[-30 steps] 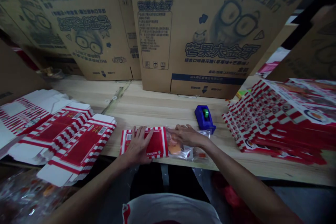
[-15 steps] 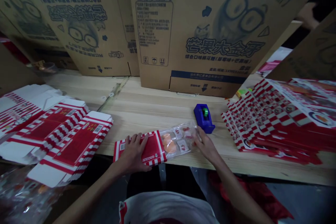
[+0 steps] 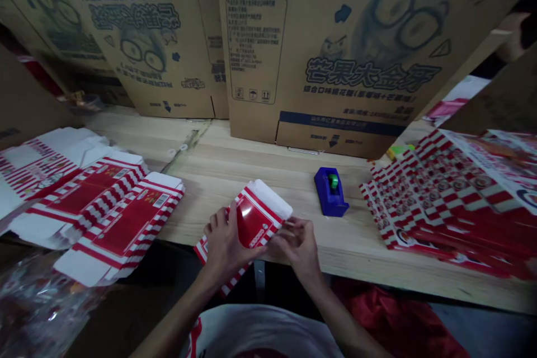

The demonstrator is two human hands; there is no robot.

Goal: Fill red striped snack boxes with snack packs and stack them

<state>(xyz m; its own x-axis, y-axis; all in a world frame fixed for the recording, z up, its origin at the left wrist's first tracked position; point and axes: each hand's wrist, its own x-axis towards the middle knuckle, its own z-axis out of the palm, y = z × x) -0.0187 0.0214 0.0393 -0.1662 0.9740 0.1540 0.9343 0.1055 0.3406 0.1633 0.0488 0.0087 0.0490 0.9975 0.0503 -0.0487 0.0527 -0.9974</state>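
A small red-and-white striped carton (image 3: pixel 255 218) is tilted up off the wooden table's front edge (image 3: pixel 361 265), its white end flap pointing away from me. My left hand (image 3: pixel 224 243) wraps round the carton's near left side. My right hand (image 3: pixel 297 243) is closed at the carton's right end, fingers pinched against it. The clear plastic packet that lay beside the carton is out of sight.
A blue tape dispenser (image 3: pixel 331 191) sits just beyond my right hand. Flat red-and-white cartons are stacked at the left (image 3: pixel 113 218) and fanned out in a big pile at the right (image 3: pixel 453 201). Large brown shipping boxes (image 3: pixel 335 50) wall off the back.
The carton has been lifted and turned upright between both hands. The clear packet, pushed toward its open end by my right hand, no longer shows. My right hand moved left to the carton.
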